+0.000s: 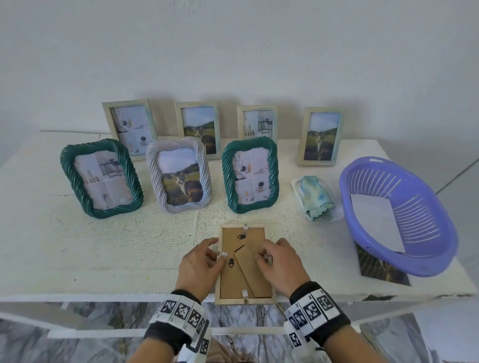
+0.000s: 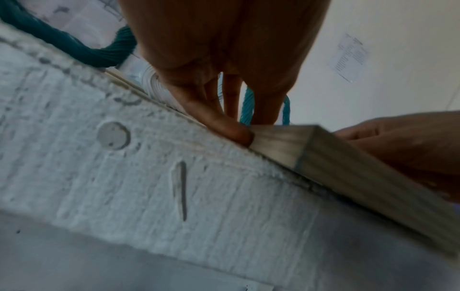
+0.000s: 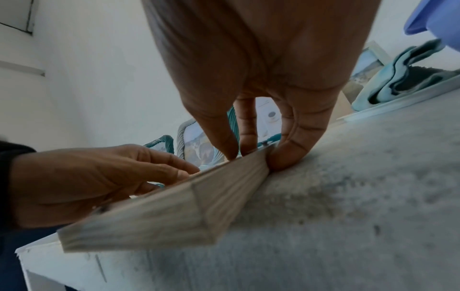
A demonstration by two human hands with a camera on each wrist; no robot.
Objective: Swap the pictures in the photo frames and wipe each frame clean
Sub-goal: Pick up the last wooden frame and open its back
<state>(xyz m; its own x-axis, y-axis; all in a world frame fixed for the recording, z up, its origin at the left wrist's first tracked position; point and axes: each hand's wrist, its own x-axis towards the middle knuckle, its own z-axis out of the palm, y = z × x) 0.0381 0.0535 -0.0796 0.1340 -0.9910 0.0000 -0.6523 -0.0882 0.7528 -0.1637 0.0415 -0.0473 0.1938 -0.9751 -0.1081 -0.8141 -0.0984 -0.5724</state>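
A pale wooden photo frame lies face down at the table's front edge, its brown backing and folded stand facing up. My left hand grips the frame's left edge; in the left wrist view the thumb presses against the frame's side. My right hand pinches the right edge by a small metal clip. The right wrist view shows my right hand's fingers curled over the frame and my left hand on its far side.
Several framed pictures stand behind: two green rope frames, a white rope frame and plain pale ones by the wall. A blue cloth sits in a white dish. A purple basket at right holds a white sheet and covers part of a print.
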